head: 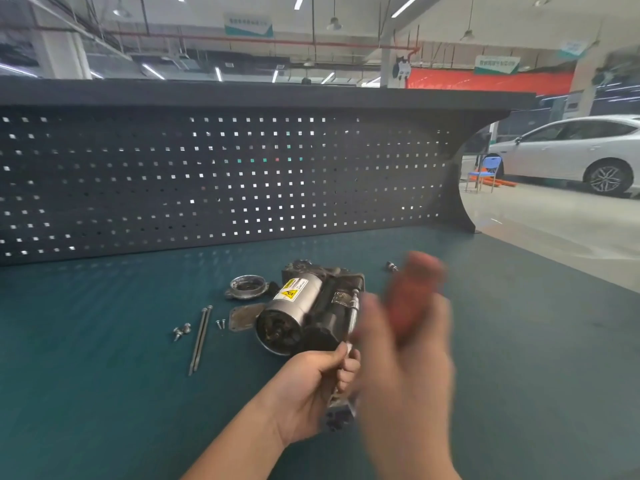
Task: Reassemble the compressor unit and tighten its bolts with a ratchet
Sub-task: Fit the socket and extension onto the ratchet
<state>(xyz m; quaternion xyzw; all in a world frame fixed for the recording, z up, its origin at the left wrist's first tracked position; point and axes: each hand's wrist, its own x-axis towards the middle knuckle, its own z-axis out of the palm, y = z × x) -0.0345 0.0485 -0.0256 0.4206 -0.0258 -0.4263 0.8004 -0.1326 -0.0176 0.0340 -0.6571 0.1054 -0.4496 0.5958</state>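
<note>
The compressor unit (304, 311), a silver and black cylinder with a yellow warning label, lies on the green bench. In front of it my left hand (311, 386) grips the ratchet (354, 317) by its metal shaft and dark head end; the shaft reaches up beside the unit. My right hand (405, 368) is blurred by motion and wraps around the ratchet's red handle (414, 292). A round end cap (246, 287) and a flat gasket plate (242, 317) sit to the left of the unit. Two long bolts (201, 337) lie further left.
Short screws (181, 331) and two tiny screws (220, 323) lie on the bench mat (104, 341) near the long bolts. A small socket piece (392, 266) rests behind the unit. A black pegboard (207, 181) backs the bench. A white car is parked far right.
</note>
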